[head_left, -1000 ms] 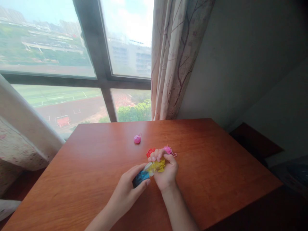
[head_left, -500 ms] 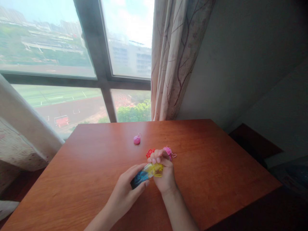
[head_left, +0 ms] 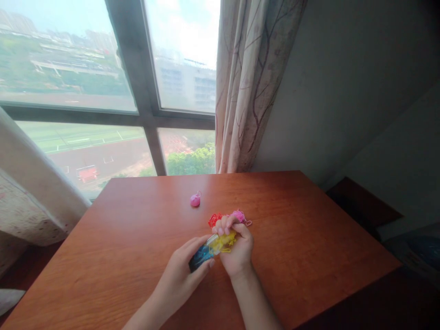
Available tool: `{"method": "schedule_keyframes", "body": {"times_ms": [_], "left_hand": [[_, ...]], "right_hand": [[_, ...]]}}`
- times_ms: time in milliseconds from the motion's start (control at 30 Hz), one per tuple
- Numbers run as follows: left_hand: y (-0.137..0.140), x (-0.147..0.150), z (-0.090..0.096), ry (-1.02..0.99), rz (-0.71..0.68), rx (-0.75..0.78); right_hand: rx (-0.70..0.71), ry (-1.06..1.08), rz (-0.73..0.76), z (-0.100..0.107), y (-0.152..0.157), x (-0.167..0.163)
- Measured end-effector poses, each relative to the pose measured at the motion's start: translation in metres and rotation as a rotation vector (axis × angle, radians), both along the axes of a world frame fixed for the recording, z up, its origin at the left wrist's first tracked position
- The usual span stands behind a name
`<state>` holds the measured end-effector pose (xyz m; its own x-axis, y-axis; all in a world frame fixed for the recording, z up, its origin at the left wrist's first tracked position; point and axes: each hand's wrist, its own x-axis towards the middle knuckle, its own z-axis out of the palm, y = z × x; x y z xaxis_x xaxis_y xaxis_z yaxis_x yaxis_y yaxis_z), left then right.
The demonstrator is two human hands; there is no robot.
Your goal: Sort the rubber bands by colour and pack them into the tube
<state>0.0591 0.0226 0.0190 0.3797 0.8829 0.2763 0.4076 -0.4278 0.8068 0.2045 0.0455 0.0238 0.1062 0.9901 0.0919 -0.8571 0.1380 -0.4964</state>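
Note:
My left hand (head_left: 182, 266) grips a small clear container (head_left: 202, 255) from the left, thumb below and fingers above. Blue pieces that look like rubber bands show inside it. The container's right end tips toward my right hand (head_left: 239, 247), whose fingers are curled over. In that palm, at the container's end, lies a clump of yellow rubber bands (head_left: 225, 241), with a loose loop sticking out below. Just beyond my right fingers sit a red clump of bands (head_left: 215, 220) and a pink clump (head_left: 239, 215), both partly hidden by the hand.
A pink round object with a thin loop (head_left: 195, 200) rests farther back on the brown wooden table (head_left: 137, 229). Behind the table are a window (head_left: 185, 151) and a patterned curtain (head_left: 240, 91). A grey wall (head_left: 326, 91) rises at the right.
More of the yellow clump shows in my right palm, and my right hand has turned slightly. The container has shifted a little to the right with my left hand.

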Motion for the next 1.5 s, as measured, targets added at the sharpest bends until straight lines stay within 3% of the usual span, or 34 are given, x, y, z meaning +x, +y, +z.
{"method": "schedule_keyframes", "body": {"times_ms": [267,533,800,1367,1500], "left_hand": [[0.000,0.000,-0.002,-0.019,-0.001,-0.007],[-0.001,-0.002,-0.002,-0.040,0.050,-0.005],[-0.001,0.000,0.005,-0.066,0.002,0.031],[-0.005,-0.005,0.002,0.122,-0.080,0.016],[-0.004,-0.004,0.002,0.122,-0.079,0.022]], "right_hand": [[-0.091,0.025,0.007,-0.005,0.000,-0.001],[-0.012,0.020,0.044,-0.008,-0.001,-0.003],[-0.028,0.028,0.108,-0.007,-0.001,0.000],[-0.181,0.139,-0.062,-0.004,0.006,0.018],[-0.194,0.067,-0.101,-0.003,0.004,0.014]]}}
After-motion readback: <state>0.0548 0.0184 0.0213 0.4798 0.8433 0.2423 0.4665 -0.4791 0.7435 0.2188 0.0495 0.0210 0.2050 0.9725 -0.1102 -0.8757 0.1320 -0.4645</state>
